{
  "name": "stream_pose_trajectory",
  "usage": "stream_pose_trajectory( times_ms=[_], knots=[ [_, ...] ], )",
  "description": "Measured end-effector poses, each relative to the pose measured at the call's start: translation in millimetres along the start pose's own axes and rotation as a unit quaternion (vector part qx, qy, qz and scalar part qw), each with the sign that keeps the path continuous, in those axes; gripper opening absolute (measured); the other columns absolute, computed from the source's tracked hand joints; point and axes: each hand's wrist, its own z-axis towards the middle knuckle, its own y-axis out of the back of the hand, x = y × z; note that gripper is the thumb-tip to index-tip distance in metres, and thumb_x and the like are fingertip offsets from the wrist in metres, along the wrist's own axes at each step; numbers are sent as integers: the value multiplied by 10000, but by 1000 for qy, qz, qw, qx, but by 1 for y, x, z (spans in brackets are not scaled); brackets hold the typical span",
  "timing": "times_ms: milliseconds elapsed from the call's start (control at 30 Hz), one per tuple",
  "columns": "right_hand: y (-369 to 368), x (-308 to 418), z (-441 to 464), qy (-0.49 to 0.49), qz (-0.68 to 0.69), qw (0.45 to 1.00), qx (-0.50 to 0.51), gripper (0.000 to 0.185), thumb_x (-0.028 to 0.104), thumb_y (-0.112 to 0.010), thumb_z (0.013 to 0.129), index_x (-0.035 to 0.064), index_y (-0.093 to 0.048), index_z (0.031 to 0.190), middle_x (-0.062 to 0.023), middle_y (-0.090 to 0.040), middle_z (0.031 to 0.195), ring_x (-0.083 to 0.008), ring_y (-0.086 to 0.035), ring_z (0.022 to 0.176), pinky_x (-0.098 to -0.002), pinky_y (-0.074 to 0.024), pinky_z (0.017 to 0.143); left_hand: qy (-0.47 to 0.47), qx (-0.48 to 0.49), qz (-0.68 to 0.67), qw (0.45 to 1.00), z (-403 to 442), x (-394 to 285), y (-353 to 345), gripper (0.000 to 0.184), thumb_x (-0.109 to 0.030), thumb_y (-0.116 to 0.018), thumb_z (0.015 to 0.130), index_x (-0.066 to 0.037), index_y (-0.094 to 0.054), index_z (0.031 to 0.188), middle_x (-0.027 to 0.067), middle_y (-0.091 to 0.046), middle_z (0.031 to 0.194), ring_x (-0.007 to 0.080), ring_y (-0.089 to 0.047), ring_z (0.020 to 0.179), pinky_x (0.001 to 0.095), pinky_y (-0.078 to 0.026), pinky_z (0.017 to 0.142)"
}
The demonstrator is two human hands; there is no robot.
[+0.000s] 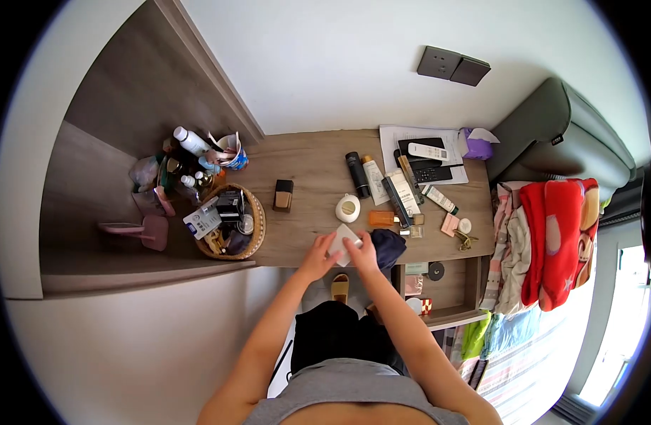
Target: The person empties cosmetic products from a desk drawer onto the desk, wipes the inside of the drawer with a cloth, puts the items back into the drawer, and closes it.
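A small white box-like thing (343, 244) is held between my two hands over the front edge of the wooden desk (297, 237). My left hand (317, 259) has its fingers closed on the left side of it. On the opposite side, my right hand (363, 253) grips it, with the thumb on its face. Just beyond stands a round white container (347, 208). A dark blue cloth pouch (388, 248) lies right beside my right hand. An amber bottle (382, 218) is a little farther back.
A wicker basket (260, 219) full of small items stands left, near a brown-and-black bottle (283, 195). Tubes and a black bottle (356, 175) lie at centre right. Below the desktop, a drawer (449, 312) is pulled out. Folded red blankets (552, 234) are piled right.
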Motion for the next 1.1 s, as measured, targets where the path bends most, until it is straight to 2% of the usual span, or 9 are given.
stream_pose_trajectory(
  times_ms=[67, 100, 233, 333, 467, 533, 667, 867, 1100],
  knots=[
    [9, -17, 8, -65, 112, 992, 1, 436, 294, -633, 796, 5, -516, 1102, -22, -517, 674, -95, -484, 541, -225, -381, 452, -36, 1, -6, 999, 13, 32, 5, 514, -329, -631, 777, -98, -484, 1211, 175, -457, 1159, 344, -462, 1068, 422, -394, 896],
    [25, 3, 0, -118, 161, 980, 6, 403, 277, -618, 810, 12, -515, 1095, -1, -500, 634, -65, -429, 471, -220, -342, 423, 26, -61, -29, 997, 26, 32, 15, 412, -278, -596, 807, -104, -524, 1173, 189, -428, 1206, 361, -431, 1102, 440, -370, 919],
    [61, 13, -18, -145, 220, 965, -13, 383, 308, -588, 834, 33, -517, 1091, -8, -523, 658, -73, -452, 469, -206, -366, 428, 134, -224, 333, 906, 74, 63, 39, 551, -222, -606, 790, -151, -402, 1296, 244, -380, 1242, 415, -384, 1109, 467, -357, 918],
    [74, 4, -32, -145, 267, 952, -34, 417, 320, -564, 853, 46, -489, 1159, -3, -514, 680, -72, -458, 488, -213, -380, 433, 215, -132, 299, 920, 90, 85, 38, 639, -201, -613, 779, -164, -317, 1344, 253, -376, 1243, 400, -399, 1094, 469, -358, 913],
    [92, -14, -57, -157, 345, 920, -100, 409, 307, -543, 868, 46, -478, 1176, -9, -520, 693, -76, -478, 508, -218, -410, 458, 237, -186, 246, 921, 90, 83, 24, 622, -183, -600, 789, -134, -314, 1339, 240, -421, 1205, 388, -424, 1075, 473, -348, 902],
    [107, -30, -73, -157, 356, 908, -158, 388, 296, -528, 878, 42, -478, 1167, -5, -506, 686, -73, -459, 518, -221, -393, 454, 150, -303, 171, 925, 80, 69, 8, 593, -171, -583, 803, -84, -317, 1326, 232, -440, 1186, 371, -431, 1070, 459, -341, 900],
    [148, -58, -101, -134, 358, 869, -315, 342, 280, -533, 887, 25, -483, 1110, -2, -493, 680, -67, -438, 523, -208, -365, 452, 72, -344, -55, 934, 46, 1, -31, 522, -190, -509, 874, -3, -286, 1308, 229, -417, 1206, 370, -412, 1089, 426, -301, 952],
    [233, -152, -118, -212, 406, 777, -433, 317, 280, -640, 829, 52, -515, 1009, 14, -492, 706, -67, -470, 559, -198, -415, 494, 6, -200, -296, 934, -7, -104, -125, 507, -231, -459, 913, 12, -262, 1311, 193, -374, 1291, 262, -409, 1159, 355, -305, 979],
    [305, -258, -75, -280, 397, 804, -342, 388, 279, -649, 818, 57, -529, 1113, 13, -530, 784, -89, -509, 628, -224, -472, 567, 32, -70, -198, 977, -58, -187, -227, 503, -253, -497, 893, 15, -323, 1282, 176, -438, 1233, 270, -437, 1137, 339, -322, 963]
  ],
)
